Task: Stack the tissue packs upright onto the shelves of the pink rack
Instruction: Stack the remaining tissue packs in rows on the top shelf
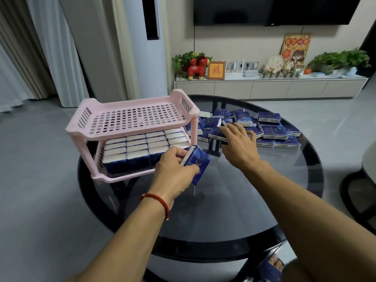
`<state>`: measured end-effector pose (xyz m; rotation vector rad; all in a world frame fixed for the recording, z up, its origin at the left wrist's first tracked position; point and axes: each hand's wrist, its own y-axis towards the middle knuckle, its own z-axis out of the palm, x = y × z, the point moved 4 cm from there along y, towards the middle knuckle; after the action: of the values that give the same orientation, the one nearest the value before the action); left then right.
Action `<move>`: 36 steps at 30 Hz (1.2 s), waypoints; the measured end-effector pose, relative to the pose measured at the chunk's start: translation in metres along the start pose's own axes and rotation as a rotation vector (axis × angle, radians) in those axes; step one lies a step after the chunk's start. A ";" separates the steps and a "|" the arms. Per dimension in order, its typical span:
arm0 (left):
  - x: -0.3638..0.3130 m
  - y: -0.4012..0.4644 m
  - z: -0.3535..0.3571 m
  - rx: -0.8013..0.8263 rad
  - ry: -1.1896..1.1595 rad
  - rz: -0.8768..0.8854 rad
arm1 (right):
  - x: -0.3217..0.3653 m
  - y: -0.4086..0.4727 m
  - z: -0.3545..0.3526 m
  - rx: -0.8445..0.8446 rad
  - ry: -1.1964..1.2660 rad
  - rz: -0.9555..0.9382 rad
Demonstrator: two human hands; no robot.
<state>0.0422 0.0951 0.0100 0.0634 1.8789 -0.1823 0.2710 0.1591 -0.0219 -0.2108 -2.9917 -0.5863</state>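
Observation:
A pink two-shelf rack [130, 119] stands on the left of a round dark glass table [274, 190]. Its top shelf holds nothing; its lower shelf carries rows of upright tissue packs [140, 151], white tops up. My left hand [173, 169] grips a dark blue tissue pack [198, 162] at the lower shelf's front right corner, tilted. My right hand [239, 143] reaches with spread, straight fingers over a loose heap of blue tissue packs [270, 129] at the table's far side, its fingertips at the heap's near edge.
A dark table leg shows through the glass under the heap. A low white cabinet [270, 87] with plants and ornaments runs along the far wall below a television. A grey seat edge [368, 159] sits at the right. Grey floor surrounds the table.

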 end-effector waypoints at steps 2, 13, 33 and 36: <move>0.002 0.002 -0.004 0.000 -0.008 -0.001 | 0.001 0.001 0.005 -0.017 -0.027 0.008; -0.001 0.003 0.012 0.125 -0.249 -0.023 | -0.006 -0.047 -0.076 -0.132 0.541 0.022; 0.012 -0.005 0.006 0.345 -0.410 0.144 | 0.049 -0.095 -0.090 0.214 0.817 -0.204; 0.023 -0.007 0.003 0.314 -0.149 0.253 | 0.050 -0.097 -0.079 0.249 0.714 -0.242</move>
<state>0.0370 0.0863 -0.0125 0.4867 1.6628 -0.2972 0.2111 0.0460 0.0212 0.3174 -2.3617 -0.2242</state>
